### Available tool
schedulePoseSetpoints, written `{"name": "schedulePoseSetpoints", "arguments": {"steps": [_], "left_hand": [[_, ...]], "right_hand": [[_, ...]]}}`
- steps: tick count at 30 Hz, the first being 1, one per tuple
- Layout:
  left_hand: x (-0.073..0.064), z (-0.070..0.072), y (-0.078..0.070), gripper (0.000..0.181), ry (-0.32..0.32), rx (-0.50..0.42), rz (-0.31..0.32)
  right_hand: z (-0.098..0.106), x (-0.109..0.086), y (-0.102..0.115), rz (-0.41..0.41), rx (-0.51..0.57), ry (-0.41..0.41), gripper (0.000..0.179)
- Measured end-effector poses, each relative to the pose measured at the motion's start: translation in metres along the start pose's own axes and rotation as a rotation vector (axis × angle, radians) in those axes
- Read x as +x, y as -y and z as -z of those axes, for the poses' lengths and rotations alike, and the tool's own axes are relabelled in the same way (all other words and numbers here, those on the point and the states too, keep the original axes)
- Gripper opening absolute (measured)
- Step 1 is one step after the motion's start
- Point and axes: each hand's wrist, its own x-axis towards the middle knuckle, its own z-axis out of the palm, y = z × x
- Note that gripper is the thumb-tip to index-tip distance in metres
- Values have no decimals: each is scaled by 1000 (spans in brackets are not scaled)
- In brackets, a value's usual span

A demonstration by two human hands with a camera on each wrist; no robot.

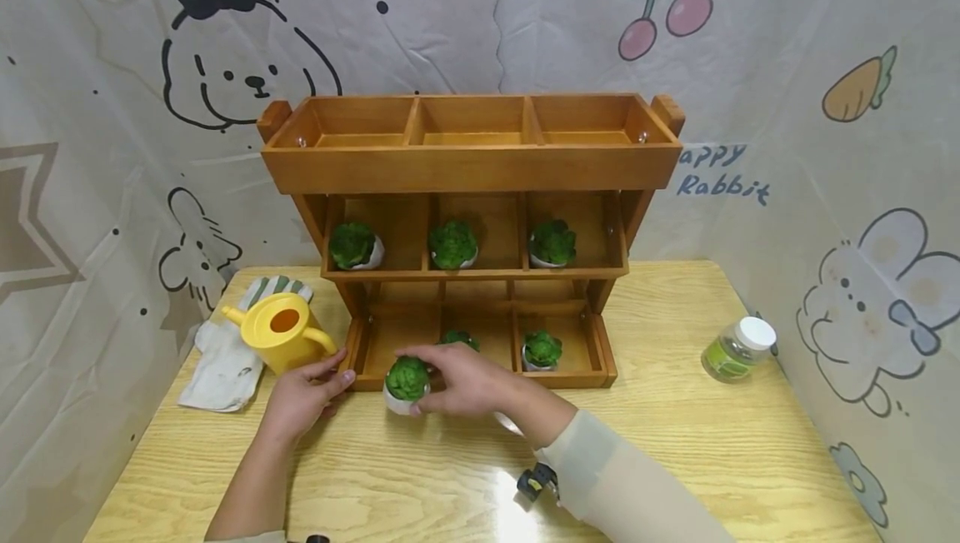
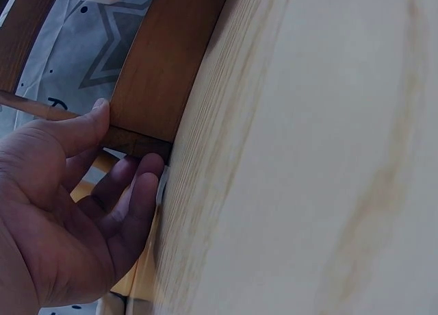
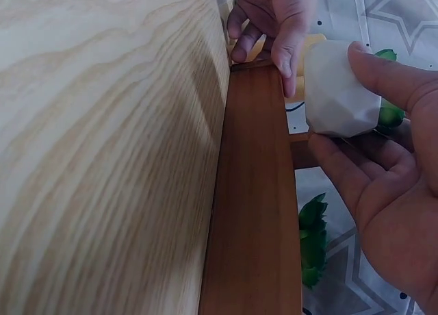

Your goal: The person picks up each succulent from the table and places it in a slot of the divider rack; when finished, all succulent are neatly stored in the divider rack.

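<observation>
My right hand (image 1: pixel 471 381) holds a small potted succulent (image 1: pixel 407 380) in front of the lower tier's left compartment. In the right wrist view its white faceted pot (image 3: pixel 339 89) sits between my thumb and fingers, the green leaves turned away. My left hand (image 1: pixel 300 401) grips the lower front left corner of a wooden tiered shelf (image 1: pixel 472 171); the left wrist view has thumb and fingertips on either side of that corner (image 2: pixel 140 140). Two more succulents are in the lower tier, the middle one (image 1: pixel 459 338) partly hidden behind my right hand, the other (image 1: pixel 542 350) at right.
Three succulents stand in the middle tier, one per compartment, such as the left one (image 1: pixel 354 246). A yellow watering can (image 1: pixel 281 331) is close beside my left hand, near a white glove (image 1: pixel 222 364). A lidded jar (image 1: pixel 738 350) stands at the right of the table (image 1: pixel 675 443).
</observation>
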Motion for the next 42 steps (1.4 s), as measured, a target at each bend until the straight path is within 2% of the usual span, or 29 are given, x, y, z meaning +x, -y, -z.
{"name": "schedulePoseSetpoints", "arguments": {"steps": [6,13,29,42], "left_hand": [[0,0,0,58,-1,-16,3],[0,-1,-2,59,5,-23,-1],[0,0,-2,61,13,-18,13],[0,0,-2,62,16,-31,14]], "right_hand": [[1,8,1,-1,-96,-38,80],[2,17,1,-14,-19,-56,79],[-6,43,1,-49,-119,-101,79],[-16,63,0,-139,-139,-150,78]]}}
